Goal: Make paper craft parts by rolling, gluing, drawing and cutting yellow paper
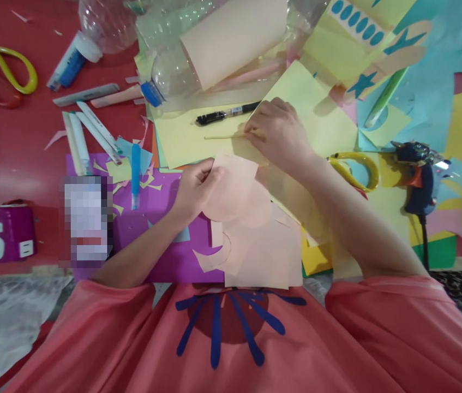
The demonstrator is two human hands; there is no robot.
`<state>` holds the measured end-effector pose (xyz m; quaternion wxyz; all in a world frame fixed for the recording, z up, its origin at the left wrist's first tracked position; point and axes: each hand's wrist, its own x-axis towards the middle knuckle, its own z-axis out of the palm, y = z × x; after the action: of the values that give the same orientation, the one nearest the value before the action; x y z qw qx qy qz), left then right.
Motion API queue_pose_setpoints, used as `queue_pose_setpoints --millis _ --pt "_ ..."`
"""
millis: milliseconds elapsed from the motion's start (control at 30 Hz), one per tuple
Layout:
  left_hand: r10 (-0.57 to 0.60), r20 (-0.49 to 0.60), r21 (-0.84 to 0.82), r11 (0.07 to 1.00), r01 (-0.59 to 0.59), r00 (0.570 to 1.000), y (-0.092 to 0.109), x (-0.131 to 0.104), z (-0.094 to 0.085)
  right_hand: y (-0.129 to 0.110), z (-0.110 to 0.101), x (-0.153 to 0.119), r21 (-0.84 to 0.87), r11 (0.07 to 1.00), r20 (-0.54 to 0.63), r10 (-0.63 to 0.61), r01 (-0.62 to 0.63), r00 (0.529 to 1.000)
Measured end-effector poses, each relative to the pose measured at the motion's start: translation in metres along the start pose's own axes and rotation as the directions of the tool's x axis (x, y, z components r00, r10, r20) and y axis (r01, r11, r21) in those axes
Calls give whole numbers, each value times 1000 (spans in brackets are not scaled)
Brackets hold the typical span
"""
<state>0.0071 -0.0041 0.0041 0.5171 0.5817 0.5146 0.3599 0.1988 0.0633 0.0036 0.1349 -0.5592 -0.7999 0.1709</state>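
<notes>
My left hand point(196, 188) pinches a peach paper piece with a rounded lower edge point(234, 188) between thumb and fingers. Beyond it, my right hand point(277, 128) is closed on a thin, pale wooden stick point(225, 136), which points left over yellow paper point(181, 144). A black pen point(225, 113) lies just past the stick, its right end close to my right knuckles. Below my hands rest peach sheets point(267, 256), one with a curved pencil line, and a crescent-shaped scrap point(208, 258). They overlap a purple sheet point(165, 259).
Clear plastic bottles point(173, 76) and a rolled peach sheet point(239, 41) lie at the back. Yellow-handled scissors point(357, 169) and a corded dark blue glue gun point(423, 180) sit right. Several markers point(97, 128), a blurred phone point(87, 218) and red-and-yellow-handled scissors point(13, 71) are left.
</notes>
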Motion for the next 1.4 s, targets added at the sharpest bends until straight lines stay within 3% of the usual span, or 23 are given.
queue_pose_setpoints --millis 100,233,400,533,667,800,933,1167,1400 --pt "10 -3 1 1000 -10 1000 0 1 0 6 -3 -3 8 1000 -57 -1 1 998" --pt "2 10 -39 999 -2 1000 -1 2 1 12 -13 -25 124 992 -216 16 11 976" --pt "-102 94 -183 976 118 990 -6 -1 6 4 -15 -66 259 966 -356 76 20 931" --pt "-167 129 -342 918 202 978 -11 -2 10 -2 -7 -84 249 968 -437 93 21 895" --pt "-193 148 -412 879 238 970 -11 -3 12 -5 -2 -86 226 974 -450 83 24 889" --pt "-205 243 -415 862 293 948 -8 -5 12 -8 -1 -87 277 960 -463 88 50 882" --pt "-246 323 -391 845 366 914 -10 -6 11 -8 4 -89 295 954 -421 81 52 904" --pt "-276 386 -377 824 424 880 -9 -3 11 -6 11 -89 145 984 -404 -39 106 914" --pt "-267 383 -348 845 405 884 0 -6 11 -4 21 -89 65 977 -454 -153 204 878"
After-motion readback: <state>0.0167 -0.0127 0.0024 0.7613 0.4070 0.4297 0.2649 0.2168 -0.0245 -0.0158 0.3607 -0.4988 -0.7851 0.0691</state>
